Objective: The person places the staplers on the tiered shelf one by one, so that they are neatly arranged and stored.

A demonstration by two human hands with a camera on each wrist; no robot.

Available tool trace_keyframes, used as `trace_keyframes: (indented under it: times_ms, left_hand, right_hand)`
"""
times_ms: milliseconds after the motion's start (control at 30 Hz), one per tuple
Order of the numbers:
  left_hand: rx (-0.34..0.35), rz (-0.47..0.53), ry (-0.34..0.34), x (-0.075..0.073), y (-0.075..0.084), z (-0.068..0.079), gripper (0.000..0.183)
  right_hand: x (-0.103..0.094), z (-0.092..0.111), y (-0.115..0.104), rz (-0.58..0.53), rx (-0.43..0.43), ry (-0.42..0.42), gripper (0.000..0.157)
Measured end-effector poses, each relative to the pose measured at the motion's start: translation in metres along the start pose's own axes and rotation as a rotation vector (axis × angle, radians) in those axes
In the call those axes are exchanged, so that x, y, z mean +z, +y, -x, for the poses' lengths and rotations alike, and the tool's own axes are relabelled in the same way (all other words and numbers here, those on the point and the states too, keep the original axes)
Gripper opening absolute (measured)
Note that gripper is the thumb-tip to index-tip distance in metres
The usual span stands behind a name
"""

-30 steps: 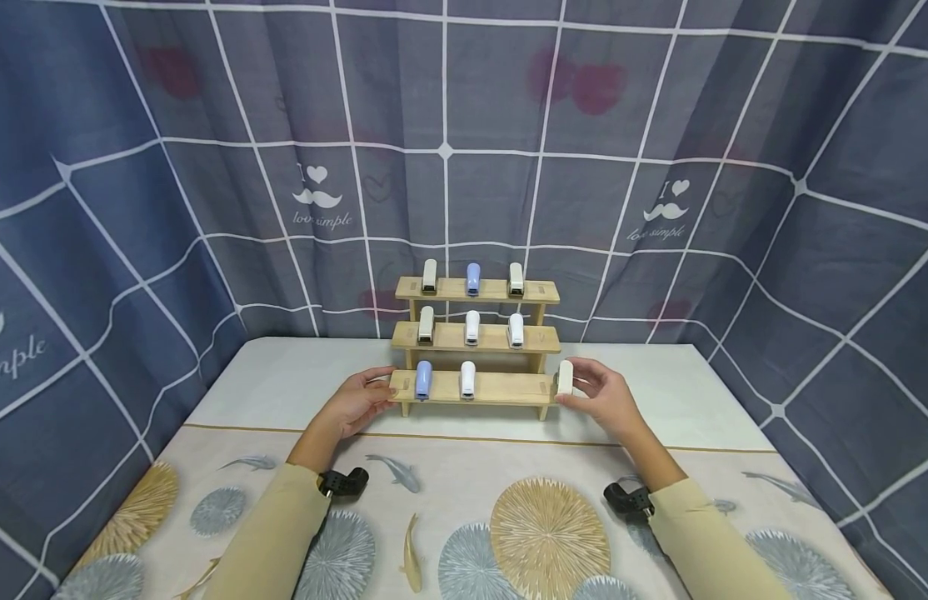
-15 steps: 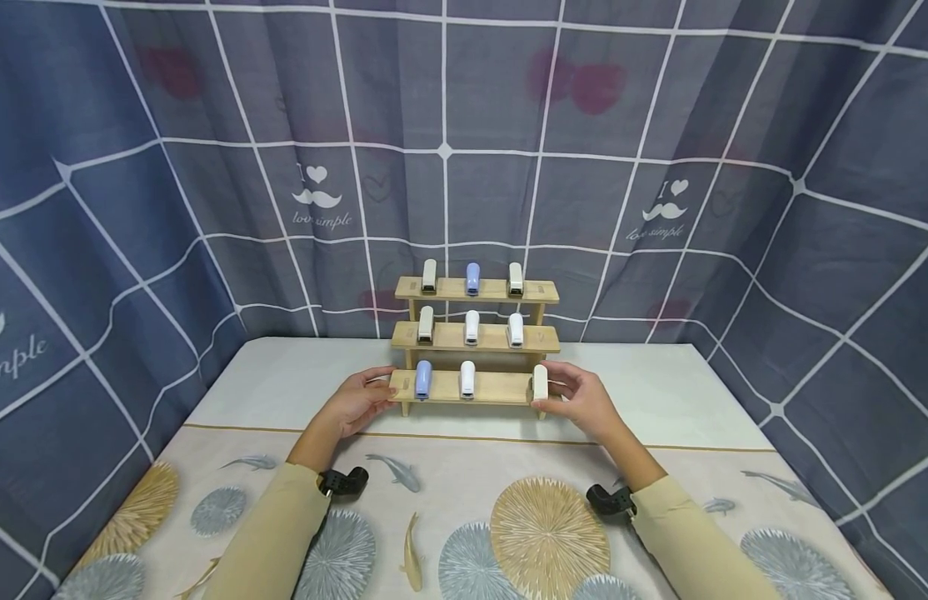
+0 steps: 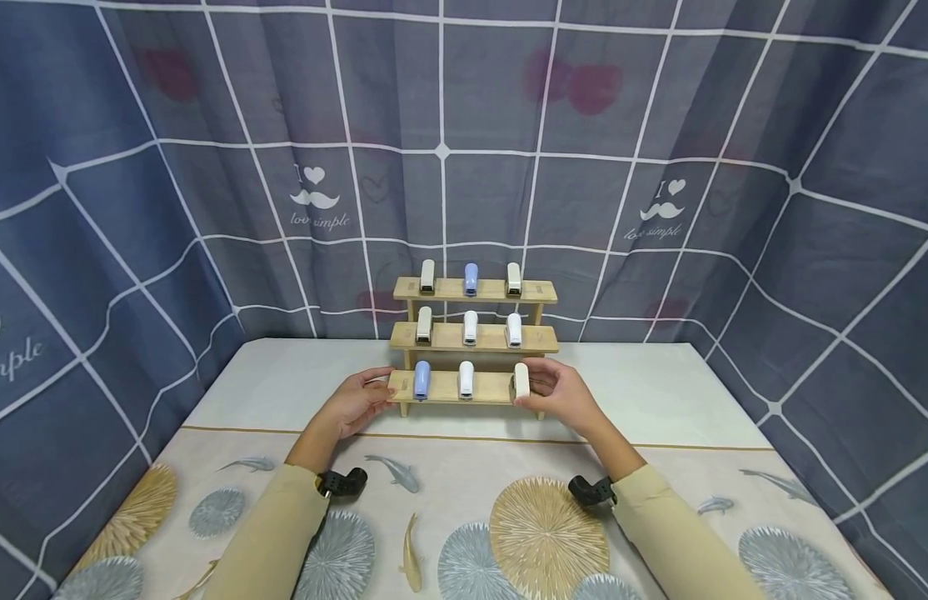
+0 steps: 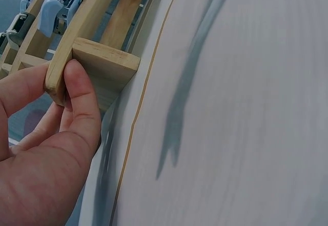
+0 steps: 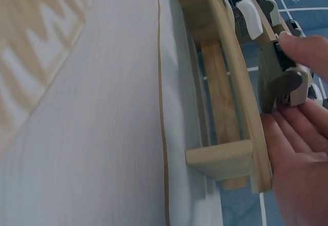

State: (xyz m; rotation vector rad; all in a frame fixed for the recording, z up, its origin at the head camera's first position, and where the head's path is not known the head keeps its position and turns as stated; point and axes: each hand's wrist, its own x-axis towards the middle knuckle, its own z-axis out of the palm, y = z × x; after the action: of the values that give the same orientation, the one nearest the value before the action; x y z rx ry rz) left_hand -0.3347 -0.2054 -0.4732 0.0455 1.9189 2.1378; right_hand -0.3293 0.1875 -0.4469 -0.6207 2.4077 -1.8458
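A three-tier wooden display rack (image 3: 489,388) stands at the back of the table with small staplers on its steps. My left hand (image 3: 355,404) pinches the left end of the bottom shelf board (image 4: 63,57), thumb on the near side. My right hand (image 3: 560,395) grips a cream stapler (image 3: 521,381) at the right part of that shelf; the right wrist view shows the stapler's dark grey underside (image 5: 271,77) and the thumb on its far end. A blue stapler (image 3: 422,380) and a white stapler (image 3: 466,380) sit on the same board, left of it.
The middle step carries a beige stapler (image 3: 424,326) and two white ones; the top step holds a blue stapler (image 3: 471,279) between two cream ones. A blue-grey checked curtain (image 3: 321,275) hangs close behind. A patterned cloth (image 3: 464,467) covers the table's front.
My right hand has moved left with the cream stapler, from beyond the shelf's right end to over its right part. The left hand keeps its hold on the rack.
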Motion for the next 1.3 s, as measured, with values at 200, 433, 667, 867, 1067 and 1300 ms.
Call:
trace_keyframes:
  times_ms: [200, 433, 667, 867, 1067, 1300]
  left_hand:
    - [0.002, 0.001, -0.001, 0.001, 0.001, 0.002, 0.064]
    - [-0.005, -0.002, 0.002, -0.001, 0.001, 0.001, 0.064]
    - [0.003, 0.005, -0.005, -0.004, 0.001, 0.003, 0.065]
    - [0.001, 0.015, -0.005, -0.002, 0.003, 0.005, 0.065]
    - [0.001, 0.012, 0.0, -0.002, 0.003, 0.004, 0.065]
    - [0.016, -0.001, 0.01, 0.002, 0.002, 0.003, 0.064]
  right_hand:
    - [0.004, -0.006, -0.006, 0.037, 0.027, 0.009, 0.073]
    - [0.004, -0.011, -0.005, 0.076, 0.022, 0.01, 0.072]
    - [0.004, -0.014, 0.0, 0.08, 0.015, -0.006, 0.074]
    - [0.005, -0.014, 0.002, 0.068, 0.017, -0.016, 0.074]
    - [0.005, -0.014, 0.002, 0.079, 0.024, -0.012, 0.075]
    - [0.005, -0.013, 0.005, 0.079, 0.037, 0.0, 0.074]
